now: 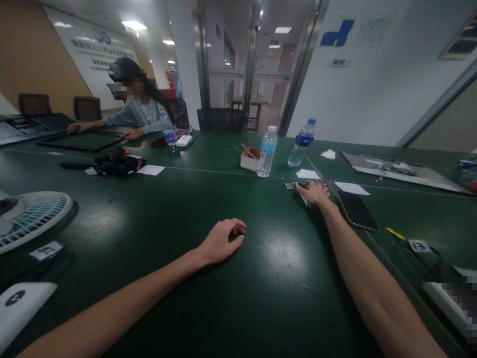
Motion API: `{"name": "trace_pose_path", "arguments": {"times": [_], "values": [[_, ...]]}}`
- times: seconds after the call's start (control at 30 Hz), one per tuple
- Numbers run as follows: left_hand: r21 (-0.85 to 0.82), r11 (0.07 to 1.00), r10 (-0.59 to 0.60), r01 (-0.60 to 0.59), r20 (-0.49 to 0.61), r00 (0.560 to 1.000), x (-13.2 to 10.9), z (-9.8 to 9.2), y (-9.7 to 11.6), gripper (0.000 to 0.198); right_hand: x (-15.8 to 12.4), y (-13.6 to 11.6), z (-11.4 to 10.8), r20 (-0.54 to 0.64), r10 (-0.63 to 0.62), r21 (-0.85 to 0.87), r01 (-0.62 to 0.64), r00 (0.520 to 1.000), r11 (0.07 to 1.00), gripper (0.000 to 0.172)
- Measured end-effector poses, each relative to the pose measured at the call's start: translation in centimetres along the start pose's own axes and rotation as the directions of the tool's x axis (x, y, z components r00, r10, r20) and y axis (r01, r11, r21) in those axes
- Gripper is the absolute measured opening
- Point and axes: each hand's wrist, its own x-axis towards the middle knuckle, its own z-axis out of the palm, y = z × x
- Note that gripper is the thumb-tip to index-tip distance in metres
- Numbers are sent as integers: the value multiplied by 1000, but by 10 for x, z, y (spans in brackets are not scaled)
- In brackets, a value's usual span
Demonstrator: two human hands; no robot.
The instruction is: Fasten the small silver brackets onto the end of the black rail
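My left hand (222, 240) rests on the dark green table (186, 209), its fingers curled loosely around a small dark thing I cannot make out. Farther off, my right hand (315, 192) reaches forward with the fingers closed over a small dark and silver gadget (295, 186) lying on a white slip of paper. Just to the right of that hand lies a black phone (357, 210), face up.
Two water bottles (267, 151) (301, 142) and a small cardboard box (249, 158) stand beyond my right hand. A white fan (28, 214) lies at the left. Black parts (117, 164) lie mid-left. A person (139, 112) sits at the far left; a tray (402, 171) is at the right.
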Motion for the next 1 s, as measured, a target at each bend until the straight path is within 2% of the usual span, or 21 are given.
{"name": "trace_pose_path", "arguments": {"times": [0.23,0.4,0.57,0.77,0.9,1.0], "values": [[7,1000,10,-10,-4,1000,0,-1,2,23,-2,-2,-2,0,20,19,-20,1000,1000,71],[6,1000,3,-3,-2,1000,0,-1,3,23,-3,-3,-1,-34,51,71,-48,998,996,80],[19,1000,-15,15,4,1000,1,-1,6,22,0,-3,1,17,59,32,-60,998,998,74],[11,1000,8,-8,-10,1000,1,-1,4,23,2,1,5,-46,56,87,-52,997,995,83],[8,1000,21,-21,-15,1000,1,0,1,23,5,4,4,-12,29,56,-28,1000,998,73],[5,1000,23,-23,-15,1000,1,0,1,22,4,4,4,-27,33,69,-31,999,997,74]]}}
